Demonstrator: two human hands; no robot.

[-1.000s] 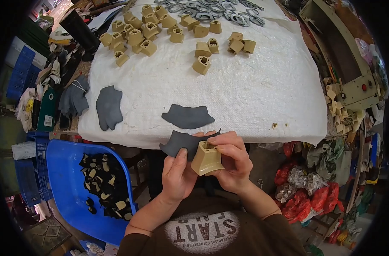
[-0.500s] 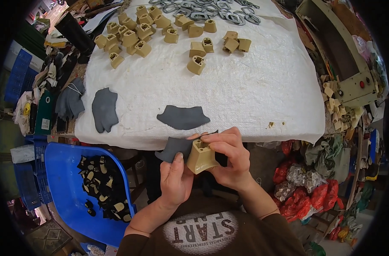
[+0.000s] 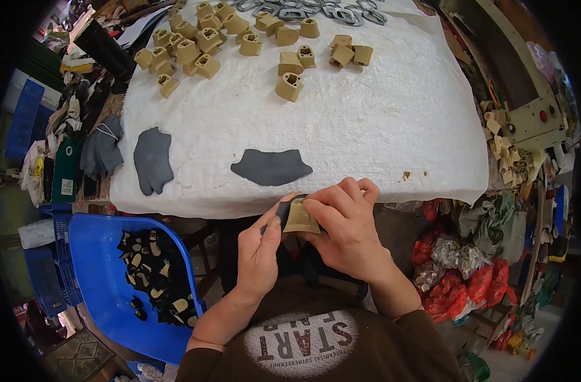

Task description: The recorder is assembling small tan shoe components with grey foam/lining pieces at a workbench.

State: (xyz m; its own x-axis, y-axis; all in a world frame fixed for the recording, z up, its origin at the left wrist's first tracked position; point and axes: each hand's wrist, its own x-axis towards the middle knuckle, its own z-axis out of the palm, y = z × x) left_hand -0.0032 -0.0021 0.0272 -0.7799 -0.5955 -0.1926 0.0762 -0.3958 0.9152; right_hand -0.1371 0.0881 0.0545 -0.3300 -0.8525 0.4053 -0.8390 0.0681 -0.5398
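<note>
Head view: a tan moulded block [image 3: 299,218] with a dark grey cut piece [image 3: 281,211] pressed against its left side is gripped by both hands just in front of the near edge of the counter [image 3: 379,127], which is covered with white cloth; the left hand [image 3: 260,249] is closed on it from the left, the right hand [image 3: 344,223] from the right and above. Beyond that edge, a second dark grey piece [image 3: 271,167] is laid flat, a third [image 3: 153,159] lies further left, and more tan blocks [image 3: 204,44] are heaped at the far side.
</note>
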